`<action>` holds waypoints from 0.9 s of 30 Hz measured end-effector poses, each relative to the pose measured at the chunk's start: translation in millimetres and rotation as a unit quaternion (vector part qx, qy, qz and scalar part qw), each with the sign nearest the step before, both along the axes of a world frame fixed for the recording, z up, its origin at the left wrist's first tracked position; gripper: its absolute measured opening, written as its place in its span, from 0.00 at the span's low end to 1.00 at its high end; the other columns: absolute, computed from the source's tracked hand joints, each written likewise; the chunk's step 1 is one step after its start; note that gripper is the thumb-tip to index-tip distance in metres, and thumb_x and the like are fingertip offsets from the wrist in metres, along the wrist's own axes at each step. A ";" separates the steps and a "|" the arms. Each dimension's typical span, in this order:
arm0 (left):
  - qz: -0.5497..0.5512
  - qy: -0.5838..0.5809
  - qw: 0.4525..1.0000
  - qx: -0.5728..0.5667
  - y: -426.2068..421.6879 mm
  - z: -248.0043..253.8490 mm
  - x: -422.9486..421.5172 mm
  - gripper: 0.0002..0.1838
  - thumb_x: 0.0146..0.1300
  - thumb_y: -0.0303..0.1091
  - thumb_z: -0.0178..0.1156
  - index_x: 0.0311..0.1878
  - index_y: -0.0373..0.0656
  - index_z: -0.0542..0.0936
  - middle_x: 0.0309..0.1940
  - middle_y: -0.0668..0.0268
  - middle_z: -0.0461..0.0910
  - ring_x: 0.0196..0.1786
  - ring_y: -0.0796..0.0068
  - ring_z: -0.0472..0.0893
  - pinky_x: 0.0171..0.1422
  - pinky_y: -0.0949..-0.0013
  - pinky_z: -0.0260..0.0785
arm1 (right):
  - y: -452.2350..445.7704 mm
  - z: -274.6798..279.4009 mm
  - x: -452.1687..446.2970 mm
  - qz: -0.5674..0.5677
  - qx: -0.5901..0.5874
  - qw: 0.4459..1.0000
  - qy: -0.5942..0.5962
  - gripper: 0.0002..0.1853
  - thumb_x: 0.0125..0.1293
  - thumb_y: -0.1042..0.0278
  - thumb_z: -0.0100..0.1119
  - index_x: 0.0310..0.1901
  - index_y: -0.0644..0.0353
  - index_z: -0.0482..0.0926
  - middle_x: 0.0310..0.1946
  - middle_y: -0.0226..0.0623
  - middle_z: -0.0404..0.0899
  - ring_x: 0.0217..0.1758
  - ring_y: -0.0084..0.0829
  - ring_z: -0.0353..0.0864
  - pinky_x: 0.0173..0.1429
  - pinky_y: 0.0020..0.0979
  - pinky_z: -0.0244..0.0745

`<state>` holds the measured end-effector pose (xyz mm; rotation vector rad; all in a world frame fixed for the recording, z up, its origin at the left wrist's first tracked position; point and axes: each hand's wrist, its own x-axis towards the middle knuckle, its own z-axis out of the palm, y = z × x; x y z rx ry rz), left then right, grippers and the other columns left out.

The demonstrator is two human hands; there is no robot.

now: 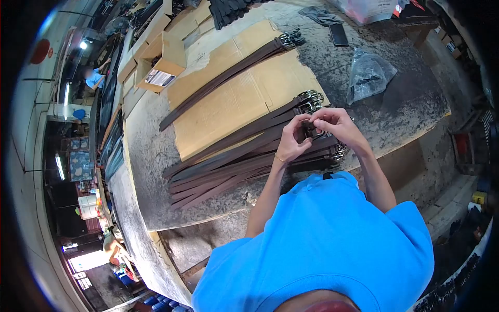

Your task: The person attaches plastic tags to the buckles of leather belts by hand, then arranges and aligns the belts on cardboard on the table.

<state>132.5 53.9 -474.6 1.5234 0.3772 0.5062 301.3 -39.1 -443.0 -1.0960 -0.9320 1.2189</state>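
My left hand (pixel 293 140) and my right hand (pixel 340 126) meet over the buckle end of a dark brown belt (pixel 307 130). Thumbs and fingers of both hands are pinched on it; the small part between the fingertips is too hidden to make out. Beneath and beside my hands lies a spread of brown belts (pixel 218 174), their metal buckles (pixel 311 99) gathered toward the right. Farther back, a narrower bunch of belts (pixel 223 78) rests on a flat cardboard sheet (pixel 244 96), buckles also at its right end.
A phone (pixel 338 35) and a clear plastic bag (pixel 370 75) lie on the worn table (pixel 416 101) at the right. An open cardboard box (pixel 169 57) stands at the far left. Black straps (pixel 228 11) lie at the back. A person in blue (pixel 94 78) is in the distance.
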 end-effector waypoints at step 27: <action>0.049 -0.020 0.973 -0.223 24.6 -12.0 18.5 0.16 0.48 0.18 0.70 0.32 0.46 0.72 0.34 0.73 0.76 0.40 0.81 0.78 0.48 0.75 0.72 | -23.8 -30.6 11.2 -0.233 -0.120 0.954 -0.146 0.20 0.68 0.72 0.53 0.61 0.60 0.69 0.34 0.30 0.78 0.42 0.21 0.76 0.50 0.24 0.70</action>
